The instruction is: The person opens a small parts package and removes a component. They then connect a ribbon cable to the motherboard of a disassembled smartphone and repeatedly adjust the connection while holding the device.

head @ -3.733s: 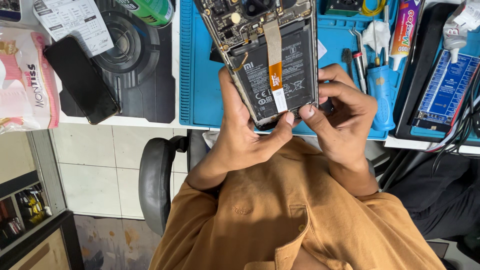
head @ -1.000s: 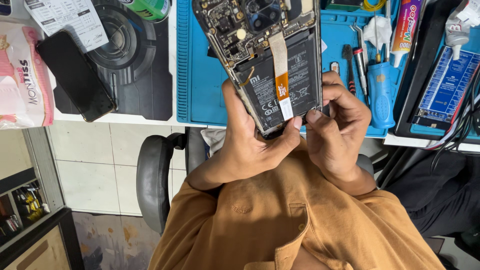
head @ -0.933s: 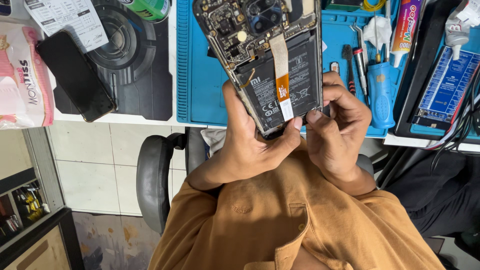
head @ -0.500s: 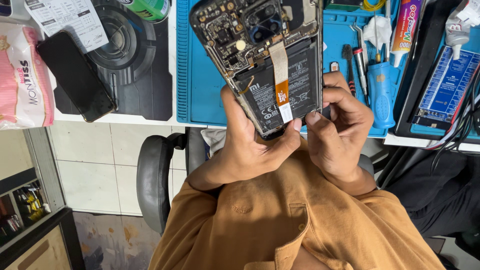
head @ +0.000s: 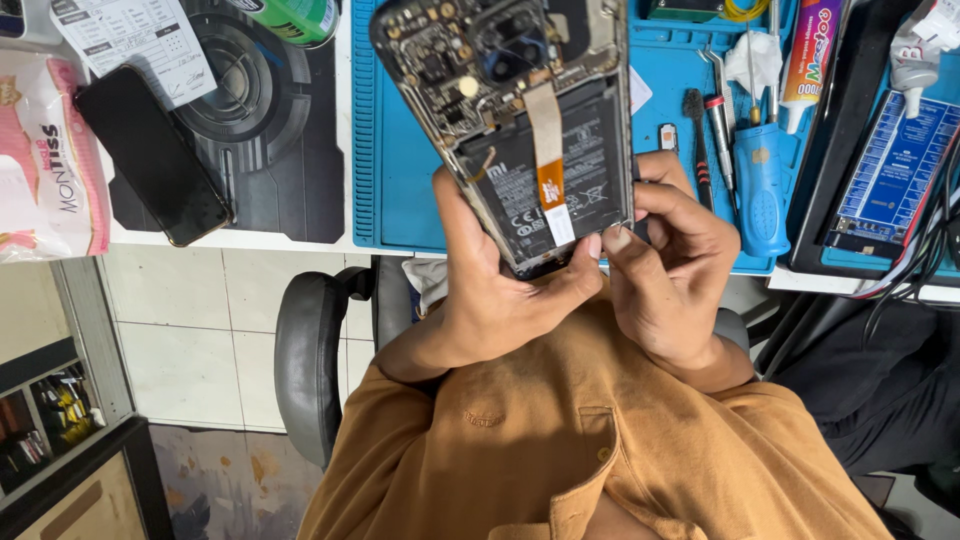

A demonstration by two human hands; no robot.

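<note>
Head camera looks down at a person in an orange shirt (head: 600, 450) sitting at a white counter (head: 250, 240). Both hands hold up an opened phone (head: 520, 120) with its back cover off, so the black battery (head: 545, 185) and the little metal parts inside show. The phone sits in the middle of the view, tilted, with its top end toward 12 o'clock and its bottom end down by the fingers. The left hand (head: 490, 280) wraps around the phone's lower left edge, and its thumb lies across the bottom. The right hand (head: 670, 260) is curled at the lower right corner, with its fingertips pinching that edge of the phone. A thin strip with an orange patch (head: 550, 180) runs down the middle of the battery. Behind the phone lies a blue mat (head: 400, 180). At 3 o'clock from the phone rest a blue-handled screwdriver (head: 762, 180) and a tube of glue (head: 805, 50). At 9 o'clock, well apart from the hands, a black phone (head: 152, 155) lies flat beside a dark round-patterned mat (head: 270, 110). At 7 o'clock a grey chair (head: 310, 370) shows below the counter.
</note>
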